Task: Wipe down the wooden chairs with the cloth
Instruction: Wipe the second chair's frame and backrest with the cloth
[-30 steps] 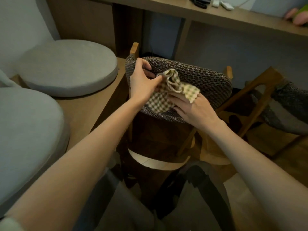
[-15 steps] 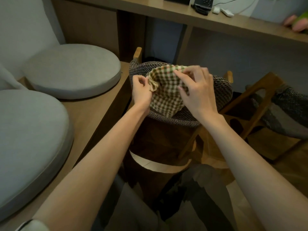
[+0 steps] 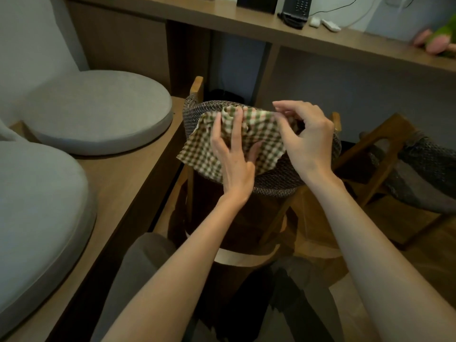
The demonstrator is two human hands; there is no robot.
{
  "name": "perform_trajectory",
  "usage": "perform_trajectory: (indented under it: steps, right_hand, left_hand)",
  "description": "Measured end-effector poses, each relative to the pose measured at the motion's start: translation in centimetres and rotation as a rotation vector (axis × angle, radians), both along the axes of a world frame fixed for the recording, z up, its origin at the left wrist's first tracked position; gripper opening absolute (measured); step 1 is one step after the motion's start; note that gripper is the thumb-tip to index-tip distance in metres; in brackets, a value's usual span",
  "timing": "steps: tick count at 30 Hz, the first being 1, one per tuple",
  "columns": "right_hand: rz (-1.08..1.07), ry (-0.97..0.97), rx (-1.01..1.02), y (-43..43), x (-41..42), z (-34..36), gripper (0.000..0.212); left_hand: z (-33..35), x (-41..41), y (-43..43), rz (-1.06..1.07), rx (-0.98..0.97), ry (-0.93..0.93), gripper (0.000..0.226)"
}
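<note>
A green-and-cream checked cloth (image 3: 197, 150) lies spread over the woven backrest (image 3: 276, 183) of the wooden chair (image 3: 196, 86) in front of me. My left hand (image 3: 233, 156) lies on the cloth with its fingers stretched over it and the thumb tucked under a fold. My right hand (image 3: 306, 141) pinches the cloth's upper right edge at the top of the backrest. A second wooden chair (image 3: 385, 141) with a woven seat stands to the right.
A wooden bench (image 3: 138, 174) on the left carries two round grey cushions (image 3: 98, 109). A long wooden desk (image 3: 271, 28) runs across the back with a phone (image 3: 294, 11) and small white items on it. My legs are below the chair.
The cloth has been opened out wider over the backrest. My left hand moved from pinching its left edge to lying flat on it; my right hand shifted to the upper right edge.
</note>
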State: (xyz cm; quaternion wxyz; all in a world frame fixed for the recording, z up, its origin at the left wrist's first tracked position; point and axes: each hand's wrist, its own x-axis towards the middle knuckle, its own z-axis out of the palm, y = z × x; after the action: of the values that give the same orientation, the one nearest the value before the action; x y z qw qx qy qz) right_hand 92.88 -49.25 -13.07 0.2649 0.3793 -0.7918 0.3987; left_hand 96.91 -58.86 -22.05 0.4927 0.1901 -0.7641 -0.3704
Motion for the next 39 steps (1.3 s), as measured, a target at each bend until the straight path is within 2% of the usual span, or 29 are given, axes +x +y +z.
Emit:
perform_trajectory:
  steps: [3, 8, 10, 11, 13, 15, 18, 21, 23, 25, 28, 29, 30, 31, 32, 34, 35, 37, 39]
  right_hand:
    - [-0.039, -0.078, -0.004, -0.1, -0.5, -0.6, 0.024]
    - [-0.066, -0.122, -0.052, -0.8, 0.0, -0.8, 0.030]
    - [-0.058, -0.152, -0.077, -0.6, -0.1, -0.7, 0.032]
    - [-0.055, -0.153, -0.067, -0.5, -0.1, -0.7, 0.032]
    - [-0.070, -0.114, -0.009, -1.0, 0.1, -0.8, 0.033]
    - [-0.082, -0.065, 0.060, -1.9, 0.5, -0.8, 0.033]
    - [-0.060, -0.040, 0.114, -3.5, 0.4, 0.0, 0.034]
    - [-0.063, -0.074, 0.245, -4.7, -0.1, 1.4, 0.035]
    - [-0.101, -0.031, 0.383, -5.6, -0.4, 1.7, 0.038]
    - [-0.177, 0.073, 0.491, -6.4, -0.4, 1.5, 0.042]
    - [-0.248, 0.170, 0.518, -7.0, 0.0, 1.0, 0.049]
    - [-0.258, 0.180, 0.507, -7.0, 0.0, 0.9, 0.050]
    - [-0.263, 0.188, 0.494, -7.1, -0.1, 0.7, 0.050]
    - [-0.269, 0.199, 0.487, -7.2, -0.1, 0.6, 0.050]
    - [-0.277, 0.210, 0.485, -7.3, -0.1, 0.5, 0.050]
    - [-0.288, 0.230, 0.486, -7.7, 0.0, 0.5, 0.050]
    - [-0.292, 0.237, 0.486, -7.7, 0.1, 0.6, 0.050]
    - [-0.288, 0.237, 0.495, -7.7, 0.1, 0.7, 0.050]
    - [-0.278, 0.236, 0.522, -7.6, 0.0, 0.8, 0.052]
  left_hand:
    - [-0.3, -0.3, -0.4, 0.012, 0.095, 0.059, 0.060]
    - [-0.9, -0.7, -0.4, 0.132, 0.017, 0.001, 0.047]
    - [-0.3, -0.9, -0.2, 0.128, 0.137, 0.051, 0.027]
    - [0.1, -1.0, -0.1, 0.127, 0.231, 0.084, 0.027]
    - [1.1, -1.1, 0.2, 0.112, 0.385, 0.145, 0.040]
    - [2.7, -1.0, 0.3, 0.073, 0.495, 0.154, 0.044]
    - [3.7, -1.4, -0.4, -0.023, 0.696, 0.155, 0.063]
    - [4.8, -2.0, -1.4, -0.007, 0.730, 0.244, 0.071]
    - [5.1, -2.8, -2.0, 0.016, 0.804, 0.314, 0.070]
    - [1.8, -6.1, -4.1, 0.057, 0.848, 0.235, 0.069]
    - [-13.2, -15.4, -8.7, -0.129, 1.151, 0.022, 0.078]
    - [-14.5, -15.7, -9.7, -0.171, 1.304, 0.019, 0.068]
    - [-15.0, -15.6, -11.3, -0.160, 1.369, 0.049, 0.057]
    - [-12.2, -13.3, -11.7, -0.115, 1.393, -0.027, 0.050]
    - [-6.4, -9.6, -11.8, -0.124, 1.307, -0.063, 0.052]
    - [-1.1, -6.7, -10.8, -0.082, 1.331, 0.197, 0.063]
    - [1.4, -5.5, -9.2, -0.001, 1.237, 0.284, 0.060]
    - [4.4, -3.7, -4.8, 0.030, 1.017, 0.320, 0.055]
    - [4.9, -3.5, -2.8, -0.054, 0.995, 0.333, 0.064]
